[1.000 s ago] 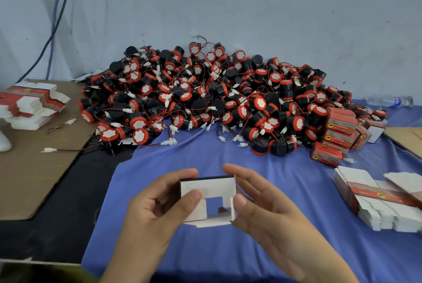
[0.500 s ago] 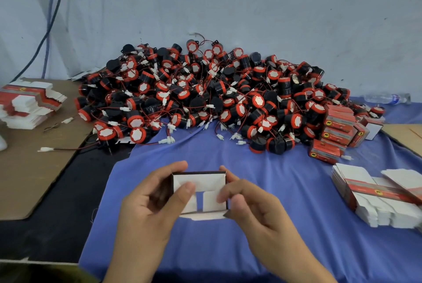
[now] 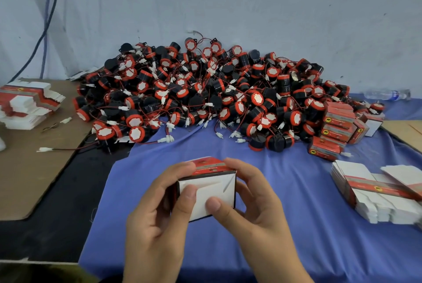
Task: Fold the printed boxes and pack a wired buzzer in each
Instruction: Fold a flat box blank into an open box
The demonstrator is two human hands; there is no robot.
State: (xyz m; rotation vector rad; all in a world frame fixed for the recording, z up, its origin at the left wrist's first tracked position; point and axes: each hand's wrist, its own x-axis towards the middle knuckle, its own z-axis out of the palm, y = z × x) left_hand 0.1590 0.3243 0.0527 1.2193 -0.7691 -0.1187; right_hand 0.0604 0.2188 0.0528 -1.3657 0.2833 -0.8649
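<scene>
A small printed box, red on top with white end flaps facing me, is held above the blue cloth. My left hand grips its left side, thumb pressing on the white flap. My right hand grips the right side, its thumb also pressing the flaps shut. Behind, a big heap of black and red wired buzzers with white connectors lies against the wall.
Flat unfolded boxes are stacked at right and on brown cardboard at left. Folded red boxes sit at the heap's right edge. A plastic bottle lies far right. A loose wire with connector lies left.
The open end of the box, with flaps apart a second ago, is now covered by folded flaps. Both thumbs moved onto the end face, and the box tilted so its red top shows.
</scene>
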